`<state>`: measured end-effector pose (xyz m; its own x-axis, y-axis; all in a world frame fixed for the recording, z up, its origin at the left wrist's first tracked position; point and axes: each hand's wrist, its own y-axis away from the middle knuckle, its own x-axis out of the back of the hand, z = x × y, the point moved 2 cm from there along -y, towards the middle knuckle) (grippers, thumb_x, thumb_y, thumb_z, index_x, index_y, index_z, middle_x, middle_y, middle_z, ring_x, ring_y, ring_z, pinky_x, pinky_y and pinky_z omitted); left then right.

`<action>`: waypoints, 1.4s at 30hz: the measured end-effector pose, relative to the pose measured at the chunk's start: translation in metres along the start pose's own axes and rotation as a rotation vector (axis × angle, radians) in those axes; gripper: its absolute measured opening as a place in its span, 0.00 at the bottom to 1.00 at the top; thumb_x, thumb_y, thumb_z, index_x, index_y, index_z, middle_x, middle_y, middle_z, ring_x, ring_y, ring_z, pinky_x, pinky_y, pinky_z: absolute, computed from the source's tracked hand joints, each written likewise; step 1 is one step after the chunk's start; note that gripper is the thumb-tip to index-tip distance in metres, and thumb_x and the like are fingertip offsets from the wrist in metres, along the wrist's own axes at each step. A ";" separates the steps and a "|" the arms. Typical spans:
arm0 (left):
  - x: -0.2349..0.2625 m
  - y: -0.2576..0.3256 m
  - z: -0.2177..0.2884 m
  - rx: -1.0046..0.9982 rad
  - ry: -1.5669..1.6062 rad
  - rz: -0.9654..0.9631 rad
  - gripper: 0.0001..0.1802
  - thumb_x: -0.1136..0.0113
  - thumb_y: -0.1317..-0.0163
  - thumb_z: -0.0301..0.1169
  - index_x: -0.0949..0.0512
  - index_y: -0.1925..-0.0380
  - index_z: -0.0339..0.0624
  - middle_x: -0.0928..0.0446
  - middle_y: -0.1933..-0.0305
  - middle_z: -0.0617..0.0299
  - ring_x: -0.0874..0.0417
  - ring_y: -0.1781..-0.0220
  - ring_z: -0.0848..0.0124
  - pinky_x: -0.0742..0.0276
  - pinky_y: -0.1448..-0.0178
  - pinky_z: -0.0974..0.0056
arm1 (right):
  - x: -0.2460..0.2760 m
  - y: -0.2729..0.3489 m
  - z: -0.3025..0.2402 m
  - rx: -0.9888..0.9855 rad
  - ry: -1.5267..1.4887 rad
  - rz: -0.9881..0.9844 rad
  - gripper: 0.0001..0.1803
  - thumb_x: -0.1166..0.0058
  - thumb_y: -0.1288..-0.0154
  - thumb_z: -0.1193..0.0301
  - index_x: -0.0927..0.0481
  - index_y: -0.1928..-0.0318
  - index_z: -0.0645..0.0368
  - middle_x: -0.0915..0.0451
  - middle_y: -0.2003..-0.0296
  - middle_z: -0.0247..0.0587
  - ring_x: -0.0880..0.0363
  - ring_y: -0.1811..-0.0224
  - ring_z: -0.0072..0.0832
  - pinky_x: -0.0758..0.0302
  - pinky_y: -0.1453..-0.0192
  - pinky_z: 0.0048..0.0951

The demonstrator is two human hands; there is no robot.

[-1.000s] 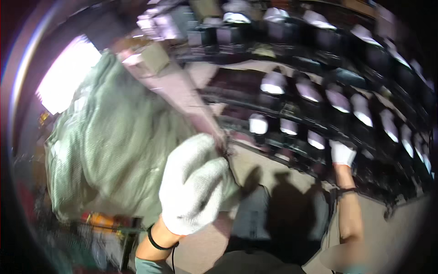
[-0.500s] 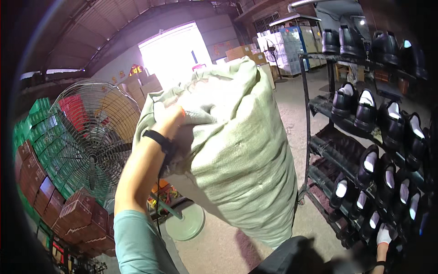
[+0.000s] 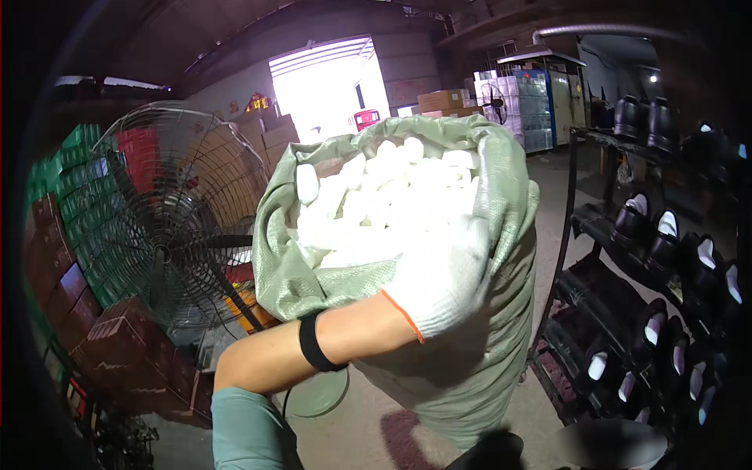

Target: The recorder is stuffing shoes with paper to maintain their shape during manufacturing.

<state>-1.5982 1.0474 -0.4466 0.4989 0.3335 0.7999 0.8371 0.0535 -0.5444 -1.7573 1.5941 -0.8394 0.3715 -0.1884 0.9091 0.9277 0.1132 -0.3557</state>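
Left hand (image 3: 442, 274) in a white glove, up high, fingers curled tight around the near edge of a big green sack (image 3: 478, 345). Palm pressed against the rolled rim at the mouth of the sack. Orange trim at the glove cuff, then a bare forearm with a black band (image 3: 312, 343) around the wrist, and a pale green sleeve (image 3: 243, 427) at the elbow, low in the picture.

Sack held up in the air, right in the middle of the view, not resting on anything. Mouth wide open and tipped toward the camera. Full to the top with small white foam pieces (image 3: 376, 196), piled above the rim at the back. Woven cloth hanging down in folds below the glove.

Right hand not in the picture at all.

Behind the sack on the left, a big round fan (image 3: 168, 227) with a wire cage, standing on the floor on a round base. Stacks of green and red crates (image 3: 70, 204) at the far left, close behind the fan. Brown boxes (image 3: 266, 129) farther back, near a bright open doorway (image 3: 329, 82).

On the right, a dark metal rack (image 3: 572, 204) with rows of black shoes (image 3: 658, 231) on its shelves, white linings showing inside. Sack just beside the front post of the rack. More black shoes on the top shelf. Bare grey floor (image 3: 368, 431) under the sack, with a dark shadow on it.
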 end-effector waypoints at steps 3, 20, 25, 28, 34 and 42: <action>0.006 0.007 0.024 -0.167 -0.017 0.069 0.37 0.23 0.40 0.35 0.27 0.34 0.28 0.23 0.35 0.40 0.17 0.37 0.49 0.15 0.36 0.47 | 0.101 0.020 -0.062 0.138 -0.750 0.257 0.17 0.41 0.13 0.63 0.07 0.40 0.61 0.07 0.50 0.55 0.10 0.45 0.56 0.16 0.34 0.55; -0.029 0.010 -0.226 0.083 0.079 -0.679 0.56 0.18 0.43 0.46 0.34 0.13 0.61 0.13 0.37 0.40 0.12 0.35 0.39 0.20 0.24 0.44 | 0.528 -0.154 -0.489 1.264 -0.279 -0.159 0.46 0.30 0.36 0.53 0.23 0.18 0.50 0.13 0.30 0.55 0.13 0.30 0.49 0.18 0.26 0.47; -0.087 0.003 -0.218 -0.364 0.201 -0.259 0.51 0.19 0.44 0.45 0.28 0.19 0.54 0.16 0.32 0.43 0.12 0.33 0.42 0.15 0.32 0.42 | 0.526 -0.161 -0.466 1.352 -0.171 -0.101 0.44 0.27 0.41 0.59 0.20 0.23 0.55 0.11 0.34 0.58 0.11 0.35 0.54 0.16 0.29 0.48; -0.081 -0.015 -0.202 -0.307 0.081 -0.347 0.43 0.18 0.45 0.48 0.21 0.30 0.46 0.17 0.35 0.44 0.13 0.34 0.43 0.14 0.33 0.43 | 0.487 -0.191 -0.457 1.056 -0.641 -0.068 0.36 0.28 0.43 0.63 0.12 0.31 0.58 0.08 0.41 0.60 0.08 0.40 0.53 0.13 0.32 0.46; -0.061 -0.026 -0.199 0.068 0.165 -0.165 0.42 0.21 0.41 0.54 0.16 0.37 0.33 0.09 0.47 0.34 0.07 0.41 0.39 0.11 0.38 0.45 | 0.502 -0.198 -0.406 0.756 -1.303 0.088 0.26 0.33 0.38 0.66 0.07 0.41 0.62 0.06 0.47 0.59 0.06 0.44 0.49 0.13 0.33 0.42; 0.033 -0.043 -0.173 0.017 1.195 0.119 0.30 0.35 0.29 0.33 0.19 0.29 0.34 0.13 0.39 0.55 0.12 0.40 0.65 0.13 0.39 0.59 | 0.507 -0.213 -0.352 0.384 -2.269 0.556 0.20 0.34 0.28 0.70 0.13 0.40 0.69 0.09 0.54 0.44 0.11 0.52 0.28 0.15 0.44 0.32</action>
<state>-1.5794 0.8931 -0.3533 0.4731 -0.7465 0.4678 0.7731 0.0972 -0.6267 -1.7538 1.1314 -0.3789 -0.3699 0.8322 -0.4130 0.6481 -0.0873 -0.7565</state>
